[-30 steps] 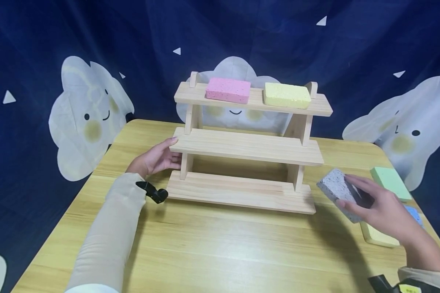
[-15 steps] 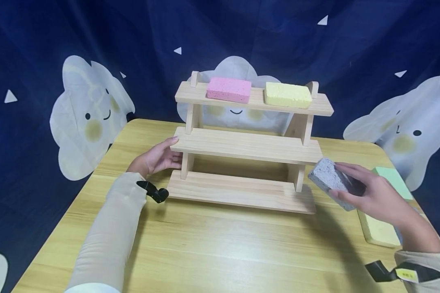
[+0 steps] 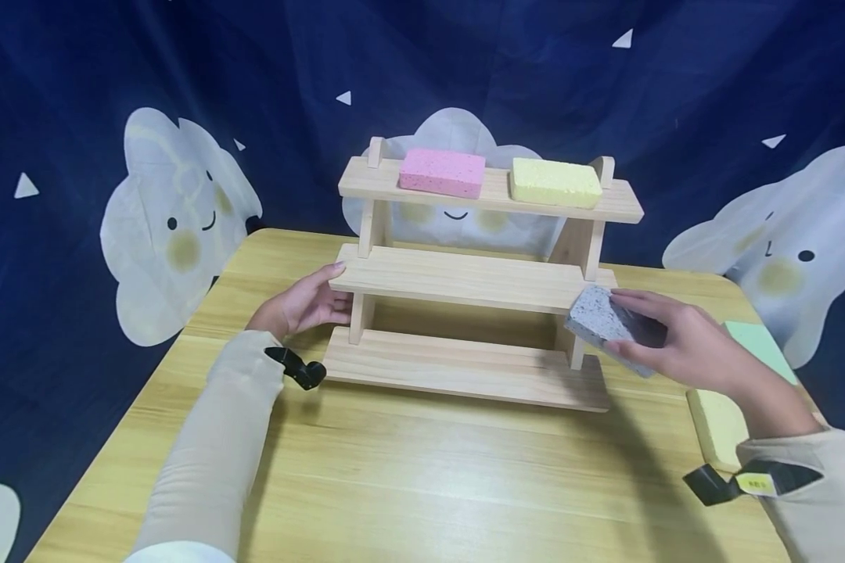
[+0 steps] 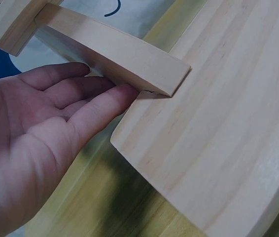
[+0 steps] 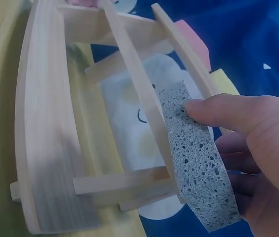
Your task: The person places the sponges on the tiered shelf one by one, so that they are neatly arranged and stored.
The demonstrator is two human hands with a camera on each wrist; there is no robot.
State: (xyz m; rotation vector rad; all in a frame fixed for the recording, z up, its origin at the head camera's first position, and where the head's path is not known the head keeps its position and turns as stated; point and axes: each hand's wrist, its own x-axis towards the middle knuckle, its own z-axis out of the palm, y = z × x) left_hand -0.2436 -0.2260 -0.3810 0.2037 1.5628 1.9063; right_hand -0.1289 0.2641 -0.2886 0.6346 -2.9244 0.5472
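Observation:
A three-tier wooden display shelf [image 3: 458,277] stands on the table. At its left end my left hand [image 3: 303,306] holds it, the thumb against the middle tier and the fingers by the side upright [image 4: 115,52]. My right hand [image 3: 697,344] grips a grey, pitted sponge [image 3: 598,317] between thumb and fingers, in front of the middle tier's right end. In the right wrist view that sponge [image 5: 193,158] is tilted; whether it touches the tier is unclear. On the top tier lie a pink sponge [image 3: 442,172] and a pale yellow sponge [image 3: 555,182].
Right of the shelf, a green sponge [image 3: 760,349] and another yellow sponge [image 3: 718,430] lie on the wooden table [image 3: 422,485], partly behind my right arm. A dark blue curtain [image 3: 289,62] with cloud prints hangs behind the table.
My right hand has carried the grey sponge left and upward, from beside the shelf to the middle tier's right end. The left hand has kept its place on the shelf.

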